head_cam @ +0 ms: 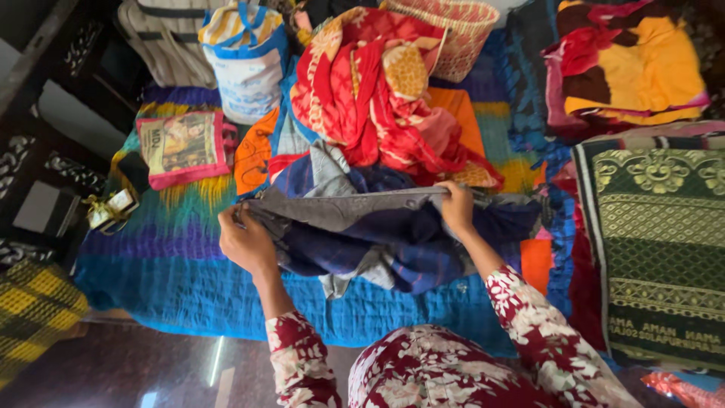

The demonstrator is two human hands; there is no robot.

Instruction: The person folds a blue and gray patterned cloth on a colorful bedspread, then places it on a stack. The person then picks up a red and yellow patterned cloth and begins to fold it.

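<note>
The left hand (246, 242) and right hand (456, 205) each pinch the stretched grey cloth garment (343, 210), with the crumpled red patterned fabric pile (370, 91) just beyond them.

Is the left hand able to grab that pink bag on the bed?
Probably yes, once it lets go: the left hand is gripping the grey cloth, and only bare bedspread lies between it and the pink bag.
</note>
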